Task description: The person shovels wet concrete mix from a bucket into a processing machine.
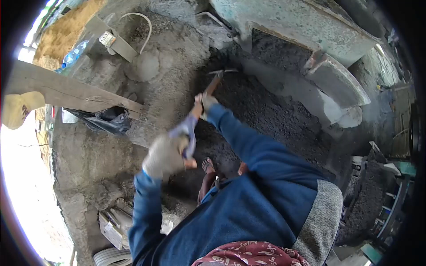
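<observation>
My left hand point(163, 157), in a pale work glove, is closed at the grip end of a shovel. The shovel's bluish-purple handle point(191, 128) curves beside that hand, slightly blurred. Further up, my right hand point(207, 103), also gloved, wraps round the wooden shaft. The shaft tilts away from me toward the far side, and at its end the top edge of the metal head point(222, 71) shows; the rest of the head is hidden. Dark, crumbly material point(266, 108) lies around the head and to its right.
A wooden beam point(75, 91) juts in from the left, with a black plastic bag point(104, 119) by its end. An electrical box point(116, 44) and plastic bottle point(75, 54) stand beyond. A metal hopper wall point(288, 22) rises ahead. Machinery point(386, 199) is at right; my bare foot point(208, 165) is below.
</observation>
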`<state>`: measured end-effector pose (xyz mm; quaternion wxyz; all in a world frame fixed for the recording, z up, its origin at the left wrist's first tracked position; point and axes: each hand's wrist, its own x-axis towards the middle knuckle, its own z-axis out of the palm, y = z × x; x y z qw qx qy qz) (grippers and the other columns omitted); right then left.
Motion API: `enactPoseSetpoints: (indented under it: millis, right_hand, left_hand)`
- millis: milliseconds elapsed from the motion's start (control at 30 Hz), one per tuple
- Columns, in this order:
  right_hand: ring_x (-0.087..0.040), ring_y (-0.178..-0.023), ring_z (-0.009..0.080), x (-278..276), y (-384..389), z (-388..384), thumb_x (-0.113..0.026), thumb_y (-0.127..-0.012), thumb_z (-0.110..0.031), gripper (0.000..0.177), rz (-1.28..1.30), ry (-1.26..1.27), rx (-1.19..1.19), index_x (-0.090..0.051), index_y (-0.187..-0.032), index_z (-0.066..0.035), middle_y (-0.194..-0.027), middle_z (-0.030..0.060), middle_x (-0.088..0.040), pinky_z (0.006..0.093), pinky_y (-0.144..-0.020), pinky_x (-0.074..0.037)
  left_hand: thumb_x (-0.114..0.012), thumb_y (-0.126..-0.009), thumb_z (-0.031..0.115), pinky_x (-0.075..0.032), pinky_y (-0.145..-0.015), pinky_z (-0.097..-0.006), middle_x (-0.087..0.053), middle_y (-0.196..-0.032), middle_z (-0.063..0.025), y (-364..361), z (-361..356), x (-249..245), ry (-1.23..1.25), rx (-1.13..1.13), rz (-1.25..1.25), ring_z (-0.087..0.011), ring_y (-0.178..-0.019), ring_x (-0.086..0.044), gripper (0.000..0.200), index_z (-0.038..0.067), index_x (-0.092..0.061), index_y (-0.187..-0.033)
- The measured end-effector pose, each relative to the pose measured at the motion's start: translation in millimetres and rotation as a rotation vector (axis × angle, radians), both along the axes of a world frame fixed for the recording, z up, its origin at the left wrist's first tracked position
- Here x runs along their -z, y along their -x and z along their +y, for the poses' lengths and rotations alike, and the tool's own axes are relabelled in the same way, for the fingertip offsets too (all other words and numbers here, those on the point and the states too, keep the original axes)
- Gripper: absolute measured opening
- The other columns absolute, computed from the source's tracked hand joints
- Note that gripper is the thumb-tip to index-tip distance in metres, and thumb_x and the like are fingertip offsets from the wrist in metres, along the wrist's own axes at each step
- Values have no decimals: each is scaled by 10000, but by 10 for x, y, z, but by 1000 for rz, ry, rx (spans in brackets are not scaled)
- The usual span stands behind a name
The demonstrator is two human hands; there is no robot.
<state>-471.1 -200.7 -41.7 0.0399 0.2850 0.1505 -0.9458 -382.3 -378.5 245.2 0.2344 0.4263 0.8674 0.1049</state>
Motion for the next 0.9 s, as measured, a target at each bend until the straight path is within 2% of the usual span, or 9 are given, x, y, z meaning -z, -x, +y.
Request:
enactPoseSetpoints:
  millis: [133, 233, 267, 367, 500, 633, 700, 800, 900]
  right_hand:
    - [-633, -911, 162, 147, -388, -562, -769, -778, -249, 271, 303, -115, -29, -592, -952, -138, -882, 19, -620, 354, -825, -511]
    - [-609, -913, 187, -332, -485, -773, -777, -793, -211, 224, 9, -68, -123, -618, -943, -162, -923, 0, -623, 458, -825, -505]
    - [-605, -868, 191, -34, -364, -803, -760, -812, -203, 171, 29, -96, -167, -619, -899, -159, -875, -5, -608, 508, -788, -514]
    - [-610, -809, 238, 435, -169, -776, -688, -809, -92, 136, -154, -267, -341, -608, -912, -132, -876, 48, -594, 484, -713, -583]
    - [-617, -890, 239, 647, -367, -768, -643, -861, -39, 174, -100, -156, -236, -551, -998, -94, -964, 41, -596, 450, -835, -547]
    - [-609, -934, 268, -158, -428, -1071, -640, -890, -99, 227, -167, -62, -57, -515, -1080, -89, -997, 64, -585, 505, -833, -543]
    - [-586, -897, 268, 196, -226, -991, -646, -888, -125, 238, -262, -15, 80, -521, -1090, -104, -959, 62, -551, 506, -866, -545]
    - [-558, -783, 254, 788, -139, -938, -626, -907, -157, 105, -333, -185, 308, -537, -958, -134, -868, 56, -529, 472, -753, -551]
    - [-505, -543, 241, 1568, -391, -1333, -627, -880, -161, 162, -365, -60, 286, -496, -793, -122, -657, 48, -488, 416, -544, -498]
  left_hand:
    - [-818, -642, 445, -482, -691, -427, -620, -724, -93, -523, -531, -51, -54, -44, 129, -330, -737, -640, 400, 101, -638, -740]
    - [-805, -656, 469, -484, -663, -412, -647, -747, -100, -487, -729, -114, -214, -93, 225, -321, -727, -652, 425, 86, -630, -711]
    - [-803, -666, 467, -486, -658, -411, -651, -756, -109, -415, -697, 14, -122, -157, 147, -326, -728, -654, 427, 83, -624, -717]
    - [-828, -652, 382, -483, -645, -418, -603, -714, -152, -327, -798, 716, -132, -382, -134, -359, -694, -619, 422, 31, -642, -794]
    - [-858, -645, 441, -477, -607, -356, -619, -704, -107, -460, -1166, 738, -383, -189, 87, -295, -650, -616, 495, 26, -687, -853]
    - [-838, -739, 407, -456, -559, -303, -608, -706, -41, -130, -1959, 601, -760, -631, -222, -151, -627, -590, 443, 17, -674, -871]
    - [-804, -792, 343, -457, -560, -273, -614, -736, -12, 32, -2391, 764, -921, -939, -695, -120, -635, -578, 401, -4, -660, -933]
    - [-701, -882, 294, -463, -559, -260, -605, -759, -35, 21, -2874, 1503, -1170, -1148, -806, -120, -622, -571, 315, 1, -643, -983]
    - [-533, -983, 451, -432, -538, -282, -561, -741, -21, -428, -3256, 2402, -1009, -1394, -760, -124, -601, -529, 398, 73, -573, -863]
